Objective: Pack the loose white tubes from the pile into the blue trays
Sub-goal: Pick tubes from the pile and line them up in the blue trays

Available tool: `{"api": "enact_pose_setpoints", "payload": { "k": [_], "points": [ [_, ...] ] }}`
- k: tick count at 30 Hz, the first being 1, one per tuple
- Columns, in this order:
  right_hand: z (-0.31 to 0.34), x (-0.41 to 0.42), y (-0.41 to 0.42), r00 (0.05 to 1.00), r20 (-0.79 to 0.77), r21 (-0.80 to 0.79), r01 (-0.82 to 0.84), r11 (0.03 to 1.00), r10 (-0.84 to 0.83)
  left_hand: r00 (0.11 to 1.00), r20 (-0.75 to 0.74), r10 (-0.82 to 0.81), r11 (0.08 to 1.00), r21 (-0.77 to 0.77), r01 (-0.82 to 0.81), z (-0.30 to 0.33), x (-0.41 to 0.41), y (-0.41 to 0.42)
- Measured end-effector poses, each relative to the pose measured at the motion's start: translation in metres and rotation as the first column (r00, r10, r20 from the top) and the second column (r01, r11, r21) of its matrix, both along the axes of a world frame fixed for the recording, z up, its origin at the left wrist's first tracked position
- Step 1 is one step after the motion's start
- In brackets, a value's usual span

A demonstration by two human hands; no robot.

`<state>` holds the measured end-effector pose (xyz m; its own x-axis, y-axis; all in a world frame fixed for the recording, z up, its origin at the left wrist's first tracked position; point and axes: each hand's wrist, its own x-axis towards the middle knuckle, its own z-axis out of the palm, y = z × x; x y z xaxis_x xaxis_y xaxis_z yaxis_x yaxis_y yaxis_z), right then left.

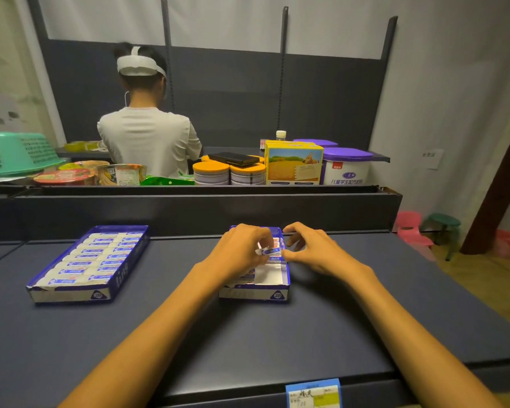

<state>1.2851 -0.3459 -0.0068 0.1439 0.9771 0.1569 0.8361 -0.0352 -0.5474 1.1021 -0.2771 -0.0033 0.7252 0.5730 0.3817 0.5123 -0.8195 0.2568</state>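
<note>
Two blue trays stand on the dark shelf top. The left tray (117,278) is filled with two rows of white tubes (80,265). My left hand (242,248) hovers over the right tray (277,294) and pinches one white tube (268,250) just above it. My right hand (309,248) sits at the tray's right wall with fingers curled, thumb and fingertips near the tube's end; whether they touch it is unclear. The tray's near right corner shows bare white bottom (268,273). Other tubes lie under my left hand, mostly hidden. No loose pile shows.
A raised dark ledge (189,201) runs behind the trays. Beyond it stand cans (211,173), a yellow box (293,163), cup noodles (68,175) and a green basket (15,153). A person (147,136) stands with their back turned. A price label (312,393) hangs at the front edge.
</note>
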Motion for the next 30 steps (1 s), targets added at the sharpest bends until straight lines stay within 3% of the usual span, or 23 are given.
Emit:
{"api": "enact_pose_setpoints", "payload": {
  "k": [4, 18, 30],
  "points": [
    [0.001, 0.002, -0.001, 1.0, 0.003, -0.019, -0.017, 1.0, 0.017, 0.999, 0.054, -0.004, 0.997, -0.08, 0.008, -0.005, -0.001, 0.001],
    [0.004, 0.001, -0.002, 0.999, 0.032, -0.04, -0.027, 0.999, 0.028, 0.991, -0.13, -0.014, 0.998, -0.069, 0.005, -0.011, 0.007, 0.006],
    [0.007, -0.002, -0.001, 0.998, 0.046, -0.057, -0.04, 0.998, 0.042, 0.99, -0.141, -0.018, 0.998, -0.065, 0.009, -0.004, 0.004, 0.009]
  ]
}}
